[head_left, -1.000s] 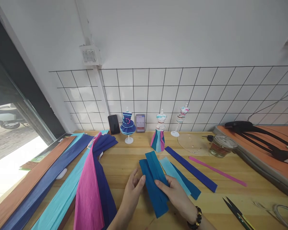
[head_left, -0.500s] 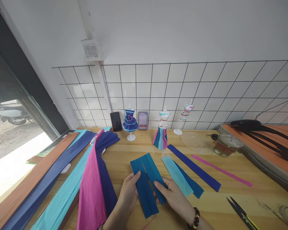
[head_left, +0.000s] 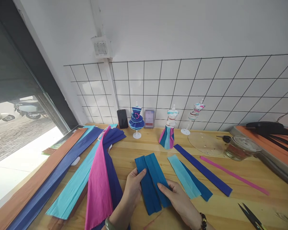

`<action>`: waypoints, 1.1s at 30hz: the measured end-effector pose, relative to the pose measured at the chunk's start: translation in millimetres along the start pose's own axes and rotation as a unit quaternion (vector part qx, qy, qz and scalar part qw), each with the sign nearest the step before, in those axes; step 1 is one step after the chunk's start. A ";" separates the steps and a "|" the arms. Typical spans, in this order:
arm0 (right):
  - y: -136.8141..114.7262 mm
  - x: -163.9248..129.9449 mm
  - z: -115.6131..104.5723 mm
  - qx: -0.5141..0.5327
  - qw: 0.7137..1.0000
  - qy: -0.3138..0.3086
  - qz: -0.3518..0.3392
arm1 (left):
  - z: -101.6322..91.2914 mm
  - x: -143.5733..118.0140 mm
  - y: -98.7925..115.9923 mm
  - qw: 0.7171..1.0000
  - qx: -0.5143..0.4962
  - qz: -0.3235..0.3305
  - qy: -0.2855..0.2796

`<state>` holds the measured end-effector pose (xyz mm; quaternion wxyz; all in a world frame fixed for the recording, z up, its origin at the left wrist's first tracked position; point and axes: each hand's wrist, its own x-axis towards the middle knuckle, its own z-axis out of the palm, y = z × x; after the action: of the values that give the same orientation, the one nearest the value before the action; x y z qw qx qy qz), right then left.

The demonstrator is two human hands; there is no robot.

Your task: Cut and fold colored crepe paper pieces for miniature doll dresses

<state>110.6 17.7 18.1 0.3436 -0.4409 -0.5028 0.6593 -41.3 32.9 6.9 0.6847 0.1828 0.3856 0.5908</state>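
My left hand (head_left: 134,187) pinches a dark teal crepe paper strip (head_left: 148,193), thumb on top. Another teal strip (head_left: 157,171) lies alongside it, gripped near its lower right edge by my right hand (head_left: 176,195). The two strips run side by side, tilted, above the wooden table (head_left: 124,153). To the right are a light blue strip (head_left: 183,175) and a teal strip (head_left: 199,185) partly under it. Beyond these lie a dark blue strip (head_left: 204,169) and a narrow pink strip (head_left: 232,174). The fingertips beneath the paper are hidden.
Small dress forms in paper dresses (head_left: 136,119) stand at the back, near two phones (head_left: 122,118). Long crepe paper sheets (head_left: 99,188) cover the left side. At right are open scissors (head_left: 252,215), a glass jar (head_left: 241,148) and a clear plate (head_left: 204,143).
The view has swung left, so things appear further right. The gap between the two teal strips has narrowed, and their upper ends have shifted. Both hands keep their hold.
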 end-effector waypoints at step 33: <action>21.6 16.0 -6.3 -0.056 0.995 0.079 -0.004 | -5.1 5.7 4.2 0.998 0.007 -0.027 0.049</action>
<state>110.2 28.7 -7.1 0.3592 -0.5082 -0.5122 0.5919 -47.8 38.3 4.8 0.6796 0.1482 0.4275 0.5774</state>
